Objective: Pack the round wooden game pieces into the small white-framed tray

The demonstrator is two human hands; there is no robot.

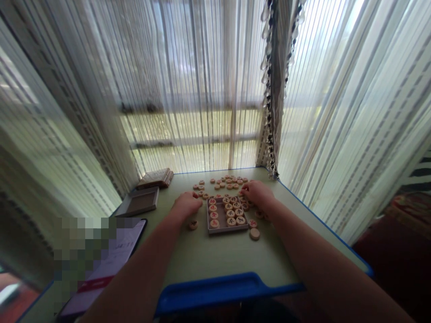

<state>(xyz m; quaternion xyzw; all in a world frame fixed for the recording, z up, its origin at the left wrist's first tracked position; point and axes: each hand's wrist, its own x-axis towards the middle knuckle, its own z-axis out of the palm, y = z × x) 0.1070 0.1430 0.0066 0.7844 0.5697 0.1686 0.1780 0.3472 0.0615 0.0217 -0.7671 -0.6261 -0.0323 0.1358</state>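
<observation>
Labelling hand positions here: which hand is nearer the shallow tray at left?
Left. The left hand is right of the tray, apart from it; the right hand is farther right, past the box.

Head-worn view, facing forward and down, table [215, 258] below, curtains [202, 67] ahead

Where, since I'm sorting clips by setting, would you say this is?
Probably a home, by a window: sheer striped curtains hang behind a small blue-edged table, where round game pieces lie around and inside a shallow box.
</observation>
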